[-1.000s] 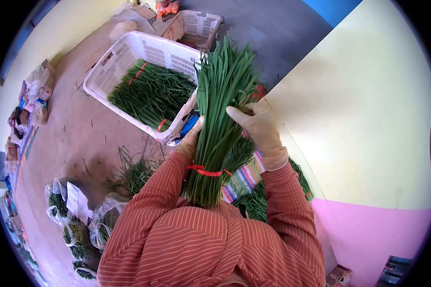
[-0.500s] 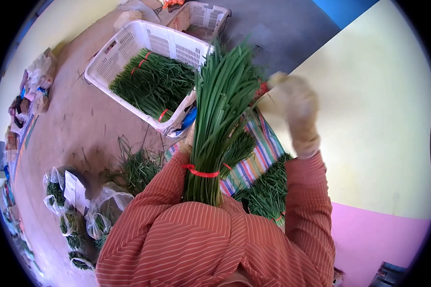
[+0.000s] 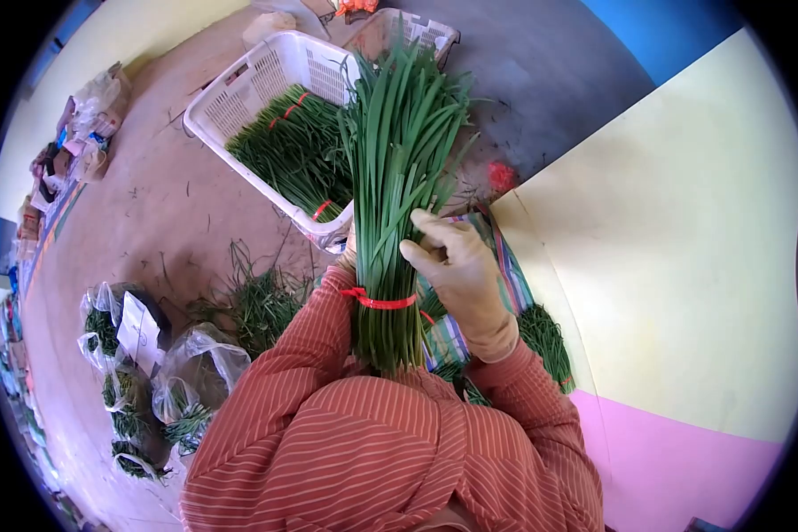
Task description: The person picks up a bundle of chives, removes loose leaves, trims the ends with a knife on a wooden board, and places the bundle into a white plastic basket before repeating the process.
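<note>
A tall bunch of garlic chives (image 3: 386, 199) stands upright in front of my chest, leaves up and cut stems down. A red tie (image 3: 385, 302) binds it low on the stems. My left hand (image 3: 349, 254), gloved and mostly hidden behind the bunch, grips it from the left side. On the other side my right hand (image 3: 465, 279), in a pale glove, has its thumb and fingers apart, fingertips right at the leaves above the tie.
Tied chive bunches lie in a white crate (image 3: 206, 113) ahead. A striped woven sheet (image 3: 512, 266) and more chives (image 3: 545, 341) are at right, beside the wall (image 3: 665, 239). Loose chives (image 3: 262, 306) and plastic bags of greens (image 3: 206, 363) lie left. A red bundle (image 3: 502, 176) sits beyond.
My right hand has come down and left from beside the wall to the bunch. The bunch stays in my left hand, and the view has shifted slightly.
</note>
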`<act>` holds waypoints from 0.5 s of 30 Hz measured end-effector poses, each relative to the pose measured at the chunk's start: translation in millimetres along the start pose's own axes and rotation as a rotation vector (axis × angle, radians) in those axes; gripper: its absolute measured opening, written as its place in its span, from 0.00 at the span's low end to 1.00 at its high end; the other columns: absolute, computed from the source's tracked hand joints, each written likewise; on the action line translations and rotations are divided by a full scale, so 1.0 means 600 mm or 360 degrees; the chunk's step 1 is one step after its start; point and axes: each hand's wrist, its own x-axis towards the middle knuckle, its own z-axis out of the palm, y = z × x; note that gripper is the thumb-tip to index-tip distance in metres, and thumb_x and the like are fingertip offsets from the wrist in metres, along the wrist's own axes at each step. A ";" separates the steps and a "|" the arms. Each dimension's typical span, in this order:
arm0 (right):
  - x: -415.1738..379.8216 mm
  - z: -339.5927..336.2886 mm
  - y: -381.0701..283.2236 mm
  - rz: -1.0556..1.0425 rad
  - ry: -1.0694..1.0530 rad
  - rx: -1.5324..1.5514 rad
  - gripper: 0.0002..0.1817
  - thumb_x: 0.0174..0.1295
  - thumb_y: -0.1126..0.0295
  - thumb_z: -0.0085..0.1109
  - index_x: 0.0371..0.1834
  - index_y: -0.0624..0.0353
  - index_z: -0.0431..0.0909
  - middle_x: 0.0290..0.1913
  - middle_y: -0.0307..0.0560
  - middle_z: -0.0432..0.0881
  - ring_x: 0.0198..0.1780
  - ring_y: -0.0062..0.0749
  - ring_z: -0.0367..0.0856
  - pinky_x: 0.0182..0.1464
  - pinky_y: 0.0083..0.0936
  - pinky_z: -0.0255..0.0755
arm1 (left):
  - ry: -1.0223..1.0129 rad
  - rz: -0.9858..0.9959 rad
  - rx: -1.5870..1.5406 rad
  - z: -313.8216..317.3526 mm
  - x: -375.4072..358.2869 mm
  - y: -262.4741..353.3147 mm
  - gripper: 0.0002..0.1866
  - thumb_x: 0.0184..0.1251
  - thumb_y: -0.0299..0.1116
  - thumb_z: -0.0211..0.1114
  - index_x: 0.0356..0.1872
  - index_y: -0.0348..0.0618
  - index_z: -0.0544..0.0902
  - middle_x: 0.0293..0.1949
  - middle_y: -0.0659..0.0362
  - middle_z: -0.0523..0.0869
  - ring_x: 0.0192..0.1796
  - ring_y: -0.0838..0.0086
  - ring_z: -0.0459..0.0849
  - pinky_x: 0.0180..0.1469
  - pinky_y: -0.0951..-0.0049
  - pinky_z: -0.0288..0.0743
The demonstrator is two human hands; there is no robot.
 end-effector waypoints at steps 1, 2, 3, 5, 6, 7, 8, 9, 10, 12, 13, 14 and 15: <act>0.003 0.008 0.012 -0.0124 -0.0018 0.0033 0.15 0.61 0.66 0.69 0.48 0.62 0.85 0.41 0.50 0.88 0.42 0.35 0.85 0.46 0.25 0.75 | 0.0021 0.0017 0.0028 0.001 0.002 0.003 0.32 0.76 0.54 0.53 0.68 0.38 0.71 0.62 0.48 0.80 0.60 0.61 0.82 0.62 0.60 0.79; 0.006 0.012 0.015 0.0034 -0.0148 0.0410 0.12 0.60 0.66 0.69 0.44 0.61 0.86 0.40 0.51 0.88 0.40 0.37 0.86 0.46 0.25 0.76 | 0.0043 0.0045 0.0055 0.002 0.004 0.005 0.33 0.75 0.55 0.53 0.68 0.38 0.72 0.61 0.48 0.81 0.59 0.61 0.82 0.62 0.60 0.79; 0.003 0.011 0.015 -0.0006 -0.0113 0.0184 0.11 0.59 0.72 0.71 0.42 0.66 0.86 0.39 0.51 0.87 0.40 0.32 0.85 0.46 0.25 0.76 | 0.0081 0.0086 0.0076 -0.002 0.008 0.006 0.33 0.75 0.56 0.54 0.68 0.38 0.72 0.60 0.48 0.81 0.59 0.61 0.83 0.61 0.59 0.79; 0.005 -0.005 0.010 -0.0190 -0.0224 -0.0148 0.08 0.60 0.71 0.70 0.37 0.64 0.86 0.35 0.51 0.86 0.39 0.37 0.85 0.46 0.27 0.76 | 0.0130 0.0179 0.0041 -0.016 0.009 0.004 0.34 0.74 0.57 0.55 0.67 0.37 0.73 0.59 0.48 0.83 0.58 0.61 0.83 0.61 0.59 0.79; 0.005 -0.016 -0.001 -0.0256 -0.0194 -0.0348 0.07 0.60 0.70 0.69 0.34 0.63 0.86 0.32 0.51 0.84 0.37 0.41 0.84 0.44 0.29 0.77 | -0.0021 0.0137 -0.0235 0.003 -0.001 0.013 0.30 0.78 0.48 0.50 0.73 0.40 0.67 0.69 0.50 0.73 0.65 0.59 0.78 0.69 0.58 0.73; 0.014 -0.031 0.004 -0.0276 -0.0197 -0.0352 0.07 0.60 0.70 0.69 0.34 0.63 0.86 0.32 0.51 0.84 0.37 0.41 0.84 0.44 0.29 0.77 | 0.0119 0.0199 0.0112 -0.006 -0.003 0.015 0.31 0.75 0.52 0.55 0.69 0.40 0.71 0.63 0.51 0.80 0.60 0.61 0.82 0.65 0.61 0.77; 0.023 -0.055 0.016 -0.0437 -0.0125 -0.0747 0.08 0.60 0.69 0.68 0.37 0.62 0.85 0.33 0.51 0.84 0.36 0.43 0.83 0.41 0.31 0.77 | 0.0113 0.0217 0.0112 -0.016 -0.012 0.016 0.31 0.75 0.52 0.55 0.69 0.40 0.71 0.63 0.51 0.80 0.60 0.61 0.82 0.65 0.61 0.77; 0.031 -0.079 0.028 -0.0592 -0.0049 -0.1141 0.09 0.60 0.68 0.67 0.40 0.60 0.85 0.35 0.50 0.84 0.35 0.46 0.83 0.38 0.33 0.78 | 0.0235 0.0186 0.0207 -0.017 -0.028 0.018 0.31 0.74 0.52 0.56 0.69 0.40 0.72 0.62 0.51 0.81 0.58 0.62 0.83 0.63 0.63 0.77; 0.044 -0.102 0.054 -0.0596 -0.0053 -0.1146 0.09 0.60 0.68 0.67 0.40 0.60 0.85 0.35 0.50 0.84 0.35 0.46 0.83 0.38 0.33 0.78 | 0.0359 0.0145 0.0301 -0.016 -0.045 0.018 0.32 0.73 0.53 0.58 0.68 0.40 0.73 0.60 0.52 0.82 0.57 0.64 0.83 0.62 0.64 0.78; 0.076 -0.130 0.103 -0.0840 0.0507 -0.1048 0.14 0.59 0.70 0.69 0.48 0.60 0.84 0.39 0.51 0.82 0.35 0.38 0.83 0.39 0.28 0.78 | 0.0605 0.0056 0.0489 -0.013 -0.071 0.021 0.33 0.71 0.55 0.60 0.66 0.40 0.74 0.57 0.53 0.84 0.55 0.66 0.85 0.60 0.66 0.80; 0.078 -0.126 0.075 -0.0840 0.0502 -0.1055 0.14 0.59 0.70 0.69 0.48 0.60 0.84 0.39 0.51 0.82 0.35 0.38 0.83 0.39 0.28 0.78 | 0.0603 0.0055 0.0481 -0.009 -0.077 0.022 0.33 0.71 0.55 0.60 0.66 0.40 0.74 0.57 0.53 0.84 0.55 0.66 0.85 0.60 0.66 0.80; 0.077 -0.117 0.041 -0.0469 0.0285 -0.0523 0.16 0.59 0.71 0.70 0.51 0.60 0.83 0.41 0.50 0.82 0.36 0.33 0.82 0.40 0.26 0.77 | 0.0643 0.0002 0.0465 -0.006 -0.081 0.021 0.37 0.64 0.58 0.66 0.66 0.42 0.75 0.56 0.53 0.85 0.53 0.65 0.86 0.58 0.65 0.81; 0.075 -0.103 0.017 -0.0086 0.0071 0.0008 0.19 0.58 0.71 0.71 0.53 0.60 0.83 0.44 0.49 0.81 0.38 0.28 0.81 0.42 0.23 0.76 | 0.0686 -0.0060 0.0452 -0.004 -0.084 0.020 0.42 0.57 0.62 0.72 0.66 0.43 0.76 0.55 0.52 0.86 0.51 0.64 0.87 0.56 0.63 0.82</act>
